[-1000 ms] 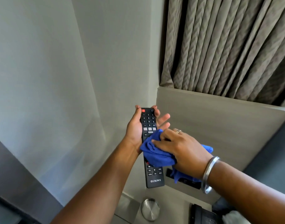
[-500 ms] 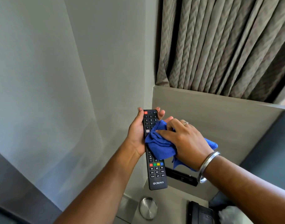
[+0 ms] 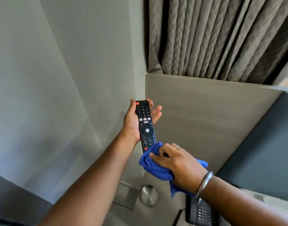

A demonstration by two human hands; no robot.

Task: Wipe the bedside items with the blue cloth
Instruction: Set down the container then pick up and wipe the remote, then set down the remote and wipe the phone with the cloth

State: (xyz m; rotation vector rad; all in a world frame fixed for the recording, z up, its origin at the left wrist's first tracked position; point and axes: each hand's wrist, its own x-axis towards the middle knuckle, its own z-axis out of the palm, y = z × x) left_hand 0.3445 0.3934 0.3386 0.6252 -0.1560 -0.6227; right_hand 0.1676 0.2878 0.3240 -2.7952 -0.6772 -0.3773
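A long black remote control [image 3: 144,121] with a red power button is held upright in front of the wall by my left hand [image 3: 131,123], which cradles its upper half from behind. My right hand [image 3: 177,162] grips the bunched blue cloth [image 3: 154,165] and presses it over the remote's lower end, hiding the bottom buttons and the brand name. A ring and a metal bangle show on my right hand and wrist.
Below stands the bedside table [image 3: 161,214] with a round metal disc [image 3: 149,195] and a black telephone [image 3: 201,213] with its cord. A grey wall is at left, a wood-grain panel [image 3: 205,115] behind, curtains [image 3: 221,35] above, a padded headboard [image 3: 262,152] at right.
My right hand slid the blue cloth up the remote to its middle, then down to its lower end, uncovering the middle buttons. The left hand kept its hold.
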